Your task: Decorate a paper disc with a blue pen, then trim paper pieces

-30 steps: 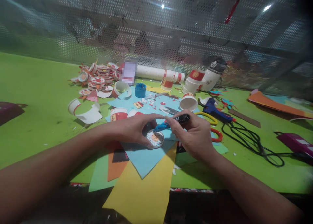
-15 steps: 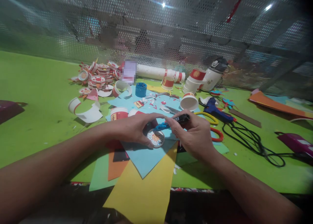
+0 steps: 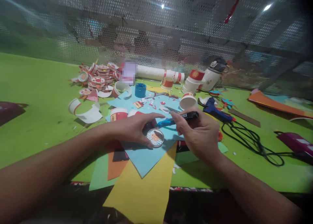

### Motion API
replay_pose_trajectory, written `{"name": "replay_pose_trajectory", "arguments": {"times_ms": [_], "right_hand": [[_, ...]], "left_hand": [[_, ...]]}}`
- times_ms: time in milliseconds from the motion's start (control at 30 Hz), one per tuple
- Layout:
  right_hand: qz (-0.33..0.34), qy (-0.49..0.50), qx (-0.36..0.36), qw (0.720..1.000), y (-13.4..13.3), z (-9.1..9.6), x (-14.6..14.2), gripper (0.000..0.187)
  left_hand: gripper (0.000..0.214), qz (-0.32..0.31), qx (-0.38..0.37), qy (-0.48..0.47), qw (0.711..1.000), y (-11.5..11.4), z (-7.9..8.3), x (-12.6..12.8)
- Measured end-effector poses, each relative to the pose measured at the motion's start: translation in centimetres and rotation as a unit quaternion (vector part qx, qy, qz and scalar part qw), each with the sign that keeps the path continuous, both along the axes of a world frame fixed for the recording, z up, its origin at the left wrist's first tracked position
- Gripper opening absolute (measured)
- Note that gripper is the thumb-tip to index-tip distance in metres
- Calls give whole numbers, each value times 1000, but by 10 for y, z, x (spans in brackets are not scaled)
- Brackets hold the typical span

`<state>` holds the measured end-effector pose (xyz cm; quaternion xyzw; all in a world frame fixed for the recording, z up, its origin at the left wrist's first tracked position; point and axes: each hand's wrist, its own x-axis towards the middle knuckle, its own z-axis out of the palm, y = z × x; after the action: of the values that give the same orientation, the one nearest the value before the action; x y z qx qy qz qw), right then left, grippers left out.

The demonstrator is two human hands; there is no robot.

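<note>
My left hand [image 3: 137, 128] grips the left edge of a small round white disc [image 3: 155, 138], thumb at the near side and fingers behind it. Orange marks fill the disc's middle, with blue and dark dots around its rim. My right hand [image 3: 200, 128] is closed round a black marker [image 3: 188, 117] with a blue front part. The marker's tip points left and hovers just beyond the disc, apart from its face. Under the disc lies a light blue paper sheet [image 3: 143, 163], overlapping a yellow sheet [image 3: 141, 194] that hangs past the table edge.
Behind my hands stand a blue jar [image 3: 140, 90], a tipped paper cup [image 3: 188, 102] and paper scraps. A pile of decorated discs [image 3: 97, 77] lies back left. At right are a blue glue gun [image 3: 216, 110], its black cable [image 3: 254, 146], a purple object [image 3: 295, 144] and a kettle [image 3: 211, 76].
My right hand has drawn the marker back to the right, and its tip has lifted away from the disc. My left hand keeps the disc nearly in place.
</note>
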<state>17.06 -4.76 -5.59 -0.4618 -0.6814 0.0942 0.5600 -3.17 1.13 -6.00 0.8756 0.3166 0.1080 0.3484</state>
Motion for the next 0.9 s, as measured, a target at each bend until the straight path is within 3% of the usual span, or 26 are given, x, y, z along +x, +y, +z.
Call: {"name": "replay_pose_trajectory", "arguments": {"times_ms": [300, 900], "right_hand": [[-11, -63, 9, 998, 0, 2, -2, 27], [8, -78, -3, 997, 1, -2, -1, 25]], "left_hand": [[94, 0, -17, -4, 1000, 1, -2, 0], [85, -6, -3, -12, 1000, 0, 1, 1]]}}
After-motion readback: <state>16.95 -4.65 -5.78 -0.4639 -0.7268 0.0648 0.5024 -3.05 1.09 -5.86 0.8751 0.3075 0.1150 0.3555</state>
